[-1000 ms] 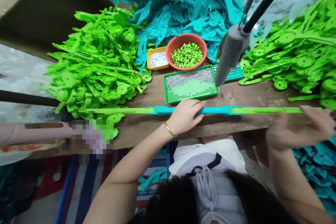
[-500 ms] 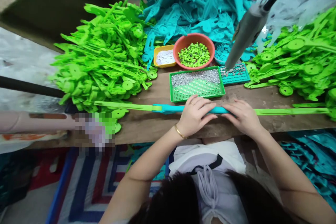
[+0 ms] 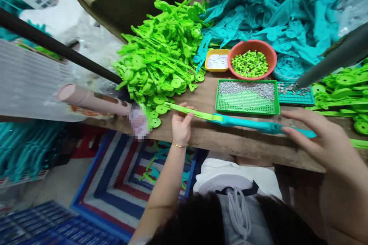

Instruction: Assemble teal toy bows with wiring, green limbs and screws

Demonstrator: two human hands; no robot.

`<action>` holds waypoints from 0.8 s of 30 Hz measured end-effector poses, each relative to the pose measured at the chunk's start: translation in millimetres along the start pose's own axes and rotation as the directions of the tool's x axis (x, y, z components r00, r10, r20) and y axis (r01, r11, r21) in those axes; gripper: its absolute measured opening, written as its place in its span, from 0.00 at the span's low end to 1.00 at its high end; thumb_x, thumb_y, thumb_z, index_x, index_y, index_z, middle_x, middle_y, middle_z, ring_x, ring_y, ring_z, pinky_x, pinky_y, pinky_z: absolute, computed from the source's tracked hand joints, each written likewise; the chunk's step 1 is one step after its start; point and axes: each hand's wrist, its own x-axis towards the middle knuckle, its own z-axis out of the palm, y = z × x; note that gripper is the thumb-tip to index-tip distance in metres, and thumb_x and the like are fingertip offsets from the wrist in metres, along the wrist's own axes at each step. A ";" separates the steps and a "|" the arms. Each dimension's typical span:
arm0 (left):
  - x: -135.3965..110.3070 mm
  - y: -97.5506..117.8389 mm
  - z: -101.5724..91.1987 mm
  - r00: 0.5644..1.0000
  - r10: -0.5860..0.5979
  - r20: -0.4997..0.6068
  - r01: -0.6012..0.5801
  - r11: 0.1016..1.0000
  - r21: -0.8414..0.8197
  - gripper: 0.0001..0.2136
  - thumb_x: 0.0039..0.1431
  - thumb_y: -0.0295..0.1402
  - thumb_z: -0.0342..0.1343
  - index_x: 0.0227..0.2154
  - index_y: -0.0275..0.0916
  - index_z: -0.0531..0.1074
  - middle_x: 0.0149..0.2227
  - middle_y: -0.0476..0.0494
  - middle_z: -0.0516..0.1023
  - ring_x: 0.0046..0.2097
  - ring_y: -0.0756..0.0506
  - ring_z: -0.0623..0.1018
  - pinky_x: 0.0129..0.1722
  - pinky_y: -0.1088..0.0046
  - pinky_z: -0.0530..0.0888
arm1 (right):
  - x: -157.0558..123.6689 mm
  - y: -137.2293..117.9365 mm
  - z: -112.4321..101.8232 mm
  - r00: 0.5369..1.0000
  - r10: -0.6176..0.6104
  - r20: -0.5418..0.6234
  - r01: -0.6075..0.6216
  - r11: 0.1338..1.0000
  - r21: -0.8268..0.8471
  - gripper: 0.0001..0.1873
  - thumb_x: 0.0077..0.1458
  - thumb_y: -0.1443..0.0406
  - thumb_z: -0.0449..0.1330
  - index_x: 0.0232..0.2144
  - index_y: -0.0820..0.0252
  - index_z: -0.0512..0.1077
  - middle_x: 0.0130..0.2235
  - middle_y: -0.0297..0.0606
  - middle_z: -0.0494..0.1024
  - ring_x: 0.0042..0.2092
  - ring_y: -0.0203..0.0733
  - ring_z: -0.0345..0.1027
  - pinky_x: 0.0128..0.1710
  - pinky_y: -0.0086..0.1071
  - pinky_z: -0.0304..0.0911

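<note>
"What is found at the far left?"

"A stack of teal parts (image 3: 25, 149) is seen there. Next comes a pink cylinder (image 3: 93, 99), its right end masked by blurred squares. Below it, on the floor, a striped mat (image 3: 106, 185) is framed in blue."

"And after that?"

"Green parts (image 3: 161, 53) are heaped on the wooden table (image 3: 218, 138). In front of them, the green arm (image 3: 199, 114) is pinched by the left hand (image 3: 181, 126), with the thumb laid across it."

"To what is the arm joined?"

"To a teal body (image 3: 244, 122), by which the long piece is carried on rightward along the near side of the table."

"What is set behind it?"

"A yellow tray (image 3: 217, 70) filled with pale bits, then a green tray (image 3: 244, 104) partly covered with small metal pieces. A red bowl (image 3: 270, 58) of small green pieces is placed behind that tray. Beside the tray, discs are scattered on a teal tray (image 3: 296, 100)."

"And the right hand (image 3: 327, 138)?"

"Its thumb and fingers are spread at the body's right end; whether the body is touched cannot be told. Above it a grey tool (image 3: 336, 53) is slanted, and at the far right more green pieces (image 3: 353, 88) are piled."
</note>
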 end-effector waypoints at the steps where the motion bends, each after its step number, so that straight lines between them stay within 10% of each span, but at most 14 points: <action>1: -3.9 1.0 0.2 0.999 -0.019 0.031 0.019 1.000 -0.013 0.24 0.44 0.40 0.72 0.43 0.42 0.69 0.38 0.49 0.78 0.41 0.47 0.81 0.48 0.65 0.76 | 11.6 -21.4 14.8 0.997 -0.065 -0.052 0.067 0.997 0.031 0.16 0.62 0.57 0.58 0.50 0.54 0.71 0.46 0.42 0.80 0.48 0.47 0.74 0.48 0.42 0.69; 6: -22.9 6.9 -4.6 0.987 -0.029 0.160 0.026 0.999 0.019 0.18 0.45 0.32 0.72 0.38 0.40 0.71 0.37 0.48 0.80 0.41 0.45 0.82 0.45 0.65 0.78 | 51.0 -92.4 95.2 0.959 -0.264 0.104 0.266 0.964 -0.006 0.11 0.61 0.61 0.58 0.42 0.63 0.74 0.41 0.43 0.81 0.41 0.49 0.74 0.41 0.42 0.70; 9: -26.0 9.6 -11.5 0.976 -0.012 0.217 0.009 1.000 0.015 0.17 0.48 0.31 0.70 0.40 0.41 0.71 0.39 0.47 0.80 0.43 0.44 0.82 0.47 0.62 0.78 | 43.9 -93.6 93.0 0.965 -0.260 0.026 0.260 0.966 -0.001 0.10 0.62 0.62 0.58 0.42 0.62 0.73 0.41 0.43 0.81 0.42 0.47 0.74 0.43 0.40 0.69; 15: -16.9 8.2 -20.4 0.954 0.128 0.271 -0.118 0.992 -0.053 0.11 0.49 0.32 0.70 0.34 0.41 0.75 0.36 0.46 0.80 0.44 0.44 0.81 0.55 0.54 0.74 | -33.8 -13.0 14.1 0.961 0.082 -0.265 -0.135 0.972 -0.191 0.15 0.59 0.59 0.60 0.47 0.57 0.73 0.43 0.44 0.80 0.45 0.49 0.76 0.48 0.40 0.69; 21: -15.7 22.6 -25.0 0.966 0.188 0.179 -0.226 0.948 0.225 0.13 0.53 0.39 0.67 0.37 0.39 0.74 0.37 0.43 0.80 0.43 0.43 0.80 0.54 0.55 0.74 | -99.7 74.0 1.8 0.997 0.040 0.070 0.004 0.842 -0.540 0.22 0.61 0.50 0.50 0.46 0.57 0.71 0.41 0.49 0.81 0.42 0.60 0.75 0.50 0.58 0.63; 23: -26.3 45.2 -29.0 0.867 0.495 -0.061 -0.417 0.787 0.454 0.17 0.55 0.38 0.65 0.46 0.40 0.73 0.45 0.42 0.78 0.49 0.44 0.78 0.57 0.58 0.72 | -98.4 62.9 7.4 0.988 -0.015 0.153 0.087 0.878 -0.472 0.15 0.62 0.55 0.51 0.43 0.56 0.71 0.38 0.43 0.81 0.39 0.54 0.74 0.46 0.51 0.66; 24: -34.7 58.9 -30.4 0.672 0.726 -0.147 -0.550 0.622 0.557 0.22 0.53 0.38 0.67 0.50 0.42 0.71 0.49 0.42 0.76 0.52 0.43 0.76 0.59 0.57 0.70 | -92.1 48.0 10.3 0.985 -0.039 0.170 0.110 0.895 -0.433 0.13 0.61 0.57 0.52 0.44 0.56 0.70 0.40 0.42 0.81 0.40 0.52 0.73 0.44 0.47 0.66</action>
